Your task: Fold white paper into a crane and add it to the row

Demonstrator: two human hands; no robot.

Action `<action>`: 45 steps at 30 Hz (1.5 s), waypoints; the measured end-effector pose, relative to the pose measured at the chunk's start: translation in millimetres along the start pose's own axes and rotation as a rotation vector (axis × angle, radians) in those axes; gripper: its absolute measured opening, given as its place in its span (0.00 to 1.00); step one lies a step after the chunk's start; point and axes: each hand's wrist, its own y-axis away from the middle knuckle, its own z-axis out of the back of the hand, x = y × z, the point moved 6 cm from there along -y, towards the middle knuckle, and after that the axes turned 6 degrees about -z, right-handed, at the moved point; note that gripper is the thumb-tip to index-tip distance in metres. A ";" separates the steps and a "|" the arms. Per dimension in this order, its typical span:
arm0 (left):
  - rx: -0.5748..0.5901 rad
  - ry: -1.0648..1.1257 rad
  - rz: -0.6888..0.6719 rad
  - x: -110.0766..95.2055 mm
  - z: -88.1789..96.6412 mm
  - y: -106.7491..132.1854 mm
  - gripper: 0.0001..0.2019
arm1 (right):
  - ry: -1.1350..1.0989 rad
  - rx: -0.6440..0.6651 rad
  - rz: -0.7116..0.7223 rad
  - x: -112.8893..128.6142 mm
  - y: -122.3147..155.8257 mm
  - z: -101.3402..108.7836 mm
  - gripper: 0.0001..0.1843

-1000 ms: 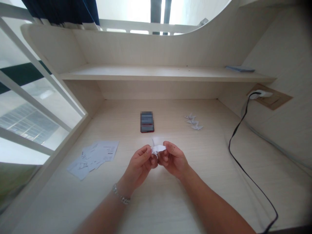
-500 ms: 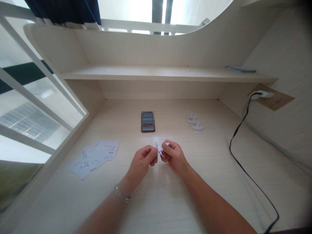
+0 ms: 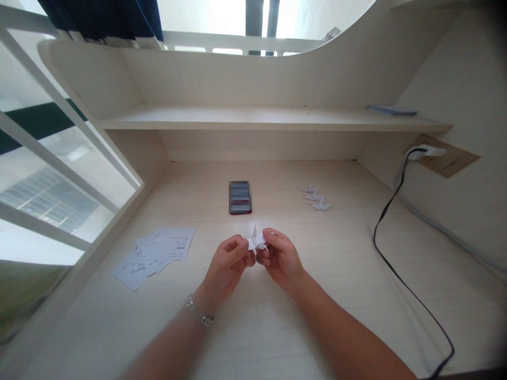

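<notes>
A small white folded paper piece (image 3: 255,238) sits between my two hands above the pale wooden desk (image 3: 348,264). My left hand (image 3: 228,266), with a bracelet at the wrist, pinches its left side with thumb and fingers closed. My right hand (image 3: 279,258) pinches the right side, fingers curled. Both hands meet just in front of a dark phone (image 3: 240,197) that lies flat on the desk.
A loose pile of white paper slips (image 3: 152,256) lies at the left. Three small folded paper figures (image 3: 316,198) rest at the right rear. A black cable (image 3: 400,274) runs from a wall socket (image 3: 428,153) across the right side. A shelf (image 3: 269,119) spans the back.
The paper piece has been turned and pressed smaller between my fingers, and my hands have drawn close together again after parting slightly half a second ago.
</notes>
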 end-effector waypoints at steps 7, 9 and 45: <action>0.007 0.085 -0.011 -1.5 -1.1 -0.1 0.12 | -0.029 -0.004 -0.048 -7.4 -1.7 0.3 0.13; 0.006 0.095 -0.013 -1.2 -0.8 -0.4 0.12 | -0.031 -0.011 -0.050 -7.4 -1.3 -0.3 0.13; -0.163 -0.282 0.023 -3.9 14.4 -4.6 0.11 | 0.247 -0.089 0.110 8.8 -4.2 11.1 0.15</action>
